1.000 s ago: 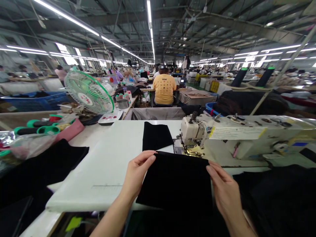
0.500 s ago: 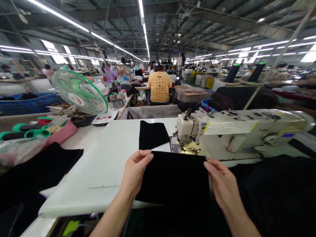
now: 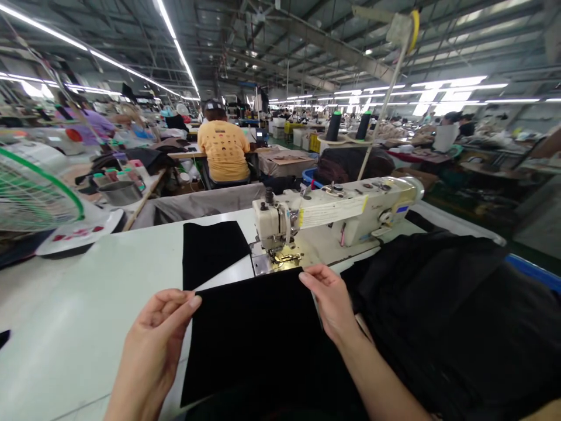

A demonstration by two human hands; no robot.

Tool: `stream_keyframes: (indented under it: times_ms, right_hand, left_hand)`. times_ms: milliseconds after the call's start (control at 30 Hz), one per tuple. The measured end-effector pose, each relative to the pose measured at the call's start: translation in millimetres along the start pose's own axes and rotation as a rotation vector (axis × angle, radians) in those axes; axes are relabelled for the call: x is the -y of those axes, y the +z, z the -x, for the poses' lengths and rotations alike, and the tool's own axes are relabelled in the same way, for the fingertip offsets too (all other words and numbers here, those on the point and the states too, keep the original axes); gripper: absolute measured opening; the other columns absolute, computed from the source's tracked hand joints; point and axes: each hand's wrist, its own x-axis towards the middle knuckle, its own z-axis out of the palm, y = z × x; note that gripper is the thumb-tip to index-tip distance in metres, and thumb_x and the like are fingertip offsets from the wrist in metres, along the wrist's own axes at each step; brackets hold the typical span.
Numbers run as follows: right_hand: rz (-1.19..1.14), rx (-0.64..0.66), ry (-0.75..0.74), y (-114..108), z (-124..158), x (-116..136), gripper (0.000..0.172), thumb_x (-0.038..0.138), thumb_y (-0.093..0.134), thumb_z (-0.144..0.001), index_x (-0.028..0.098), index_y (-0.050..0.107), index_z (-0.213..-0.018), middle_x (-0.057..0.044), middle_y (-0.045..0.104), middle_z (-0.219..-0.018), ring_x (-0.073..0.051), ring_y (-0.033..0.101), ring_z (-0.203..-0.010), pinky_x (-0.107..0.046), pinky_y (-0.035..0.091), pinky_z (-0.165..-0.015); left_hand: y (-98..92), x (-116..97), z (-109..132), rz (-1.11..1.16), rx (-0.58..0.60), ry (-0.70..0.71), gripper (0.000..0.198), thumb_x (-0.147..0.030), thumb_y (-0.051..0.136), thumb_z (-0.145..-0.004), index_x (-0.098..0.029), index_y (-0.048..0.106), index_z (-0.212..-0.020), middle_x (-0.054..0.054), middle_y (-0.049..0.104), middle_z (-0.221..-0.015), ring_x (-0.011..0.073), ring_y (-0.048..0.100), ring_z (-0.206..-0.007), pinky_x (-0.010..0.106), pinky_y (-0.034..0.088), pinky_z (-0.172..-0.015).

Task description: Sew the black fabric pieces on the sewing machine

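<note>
holding: a black fabric panel (image 3: 249, 339) spread flat between both hands, its top edge just in front of the sewing area and its lower part reaching past the table's near edge.

left hand: the left hand (image 3: 153, 345) is at the panel's upper left corner, with the fingertips touching the edge. the grip is hard to read: the fingers are curled, but i cannot tell whether they pinch the cloth.

right hand: the right hand (image 3: 331, 298) is grasping the panel's upper right corner, fingers bent over the top edge.

nearby on the table: a second black panel (image 3: 210, 251) lies flat on the white sewing table (image 3: 52, 304), just beyond the held panel and tilted against it.

machine: an industrial sewing machine (image 3: 307, 219) stands on the table to the right of the second panel, its brass-coloured plate (image 3: 284, 260) near the held panel's top edge.

right side: a heap of black fabric (image 3: 429, 310) lies beside the right forearm.

beyond: an electric fan (image 3: 30, 187) sits at far left, and a person in a yellow t-shirt (image 3: 223, 149) sits at a bench past the table, back turned.
</note>
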Motion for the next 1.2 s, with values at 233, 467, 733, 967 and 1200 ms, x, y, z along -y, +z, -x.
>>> stream_keyframes:
  times_ms: [233, 467, 733, 967, 1200]
  right_hand:
    - [0.091, 0.198, -0.005, 0, 7, -6, 0.019, 0.018, 0.068, -0.064, 0.021, 0.057, -0.080, 0.004, 0.059, -0.076, -0.015, 0.054, -0.074, -0.027, 0.042, -0.070]
    - [0.571, 0.516, -0.188, -14, 64, -39, 0.015, 0.008, 0.054, -0.080, 0.022, 0.051, -0.083, 0.002, 0.054, -0.081, -0.017, 0.054, -0.078, -0.030, 0.044, -0.073]
    - [0.950, 0.640, -0.518, -52, 60, -58, 0.026, -0.002, 0.050, -0.089, 0.021, 0.057, -0.100, -0.005, 0.065, -0.095, -0.021, 0.061, -0.091, -0.035, 0.050, -0.081]
    - [1.045, 0.534, -0.683, -48, 49, -57, 0.023, -0.001, 0.050, -0.085, 0.020, 0.057, -0.091, -0.006, 0.063, -0.089, -0.023, 0.060, -0.084, -0.038, 0.051, -0.073]
    - [0.989, 0.511, -0.719, -48, 40, -58, 0.029, -0.003, 0.049, -0.079, 0.021, 0.058, -0.092, -0.007, 0.068, -0.106, -0.025, 0.061, -0.104, -0.043, 0.053, -0.090]
  left_hand:
    - [3.4, -18, -25, -0.301, 0.125, 0.201, 0.033, -0.029, 0.086, -0.049, -0.021, 0.065, -0.073, -0.002, 0.072, -0.078, 0.0136, 0.064, -0.078, 0.021, 0.050, -0.072]
    - [70.8, 12, -82, -0.954, 0.636, 0.519, 0.008, -0.013, 0.061, -0.065, -0.020, 0.059, -0.064, -0.004, 0.058, -0.059, 0.0143, 0.053, -0.058, 0.027, 0.040, -0.059]
    - [89.7, 95, -95, -0.918, 0.685, 0.514, 0.011, -0.009, 0.059, -0.068, -0.020, 0.056, -0.070, -0.003, 0.058, -0.068, 0.0145, 0.055, -0.067, 0.027, 0.045, -0.067]
    - [102.5, 101, -115, -0.950, 0.656, 0.474, 0.014, -0.008, 0.057, -0.069, -0.021, 0.053, -0.072, -0.004, 0.058, -0.066, 0.0125, 0.055, -0.062, 0.024, 0.044, -0.062]
    - [116.8, 107, -126, -1.042, 0.595, 0.469, 0.017, -0.008, 0.060, -0.071, -0.021, 0.051, -0.078, -0.004, 0.059, -0.068, 0.0126, 0.058, -0.062, 0.023, 0.042, -0.057]
